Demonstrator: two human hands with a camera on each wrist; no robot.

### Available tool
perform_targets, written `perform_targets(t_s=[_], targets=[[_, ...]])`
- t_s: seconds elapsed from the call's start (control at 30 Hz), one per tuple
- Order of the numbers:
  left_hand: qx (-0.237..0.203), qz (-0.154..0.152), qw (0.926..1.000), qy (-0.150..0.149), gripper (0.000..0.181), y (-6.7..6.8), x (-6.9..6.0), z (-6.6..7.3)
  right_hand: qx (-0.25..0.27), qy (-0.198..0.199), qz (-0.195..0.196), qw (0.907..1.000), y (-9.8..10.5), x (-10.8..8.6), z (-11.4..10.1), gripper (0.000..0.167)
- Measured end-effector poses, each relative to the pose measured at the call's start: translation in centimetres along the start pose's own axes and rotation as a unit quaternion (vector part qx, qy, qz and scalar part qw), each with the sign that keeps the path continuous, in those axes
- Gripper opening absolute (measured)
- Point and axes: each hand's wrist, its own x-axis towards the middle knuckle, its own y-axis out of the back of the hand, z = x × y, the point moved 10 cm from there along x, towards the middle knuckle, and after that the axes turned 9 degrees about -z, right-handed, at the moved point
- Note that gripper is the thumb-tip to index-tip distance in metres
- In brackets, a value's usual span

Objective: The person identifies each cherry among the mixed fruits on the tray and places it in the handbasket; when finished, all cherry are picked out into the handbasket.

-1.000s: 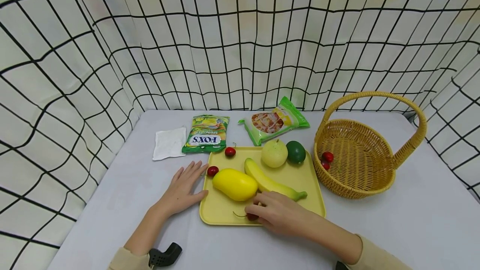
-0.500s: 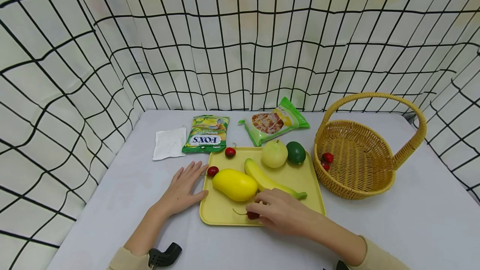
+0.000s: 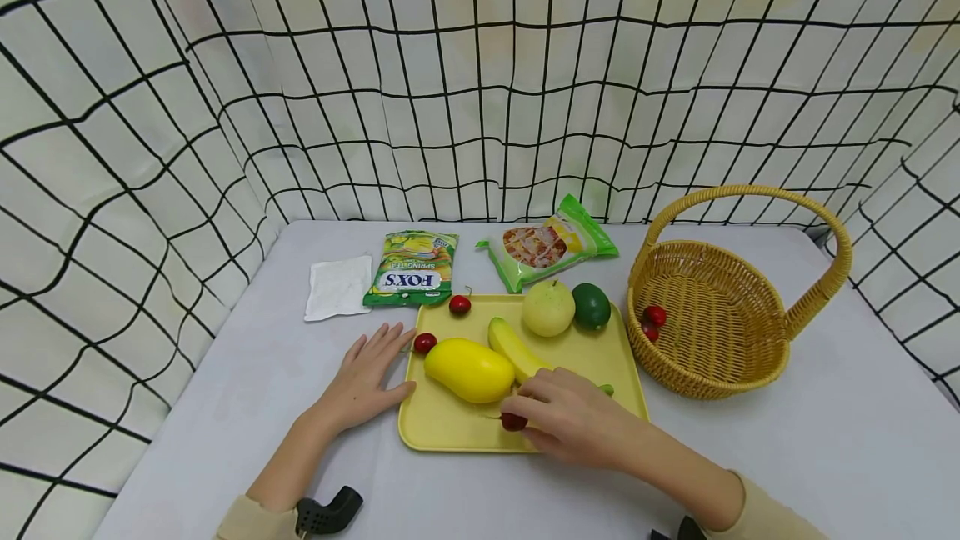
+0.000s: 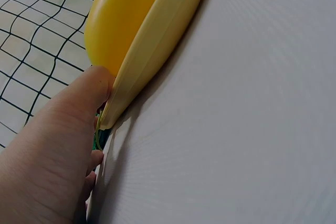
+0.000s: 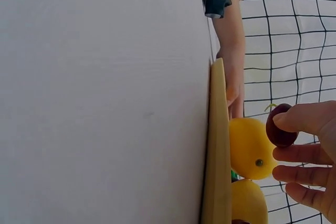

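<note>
Right hand (image 3: pixel 573 423) pinches a dark cherry (image 3: pixel 513 422) between thumb and fingers, over the yellow tray (image 3: pixel 442 432).
Red cherries (image 3: pixel 655 316) lie in the wicker basket (image 3: pixel 720 315); mango (image 3: pixel 470 369) and banana (image 3: pixel 515 350) share the tray; left hand (image 3: pixel 363 382) spreads at its edge.

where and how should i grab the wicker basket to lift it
Probably by the top of its handle, from above: it arches well clear of the rim, and looks narrow enough for fingers to curl round from underneath. The right hand is on the wicker basket's side but pinches a dark cherry, so it should free itself first.
</note>
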Motion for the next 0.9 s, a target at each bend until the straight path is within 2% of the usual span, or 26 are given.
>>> perform_targets(t_s=[0.37,0.63,0.9], targets=[[-0.001,-0.012,0.9999,0.004,0.071,-0.1,0.0,0.0,-0.022,-0.024,0.011,0.9994,1.1,-0.8,1.1,0.038],[0.001,-0.004,1.0000,0.003,0.071,-0.1,0.0,-0.1,-0.034,-0.010,0.083,0.9959,3.0,-1.9,1.7,0.036],[-0.001,-0.012,0.9999,0.010,0.072,-0.2,0.0,-0.2,-0.044,-0.050,0.069,0.9954,3.6,-2.7,2.8,0.036]])
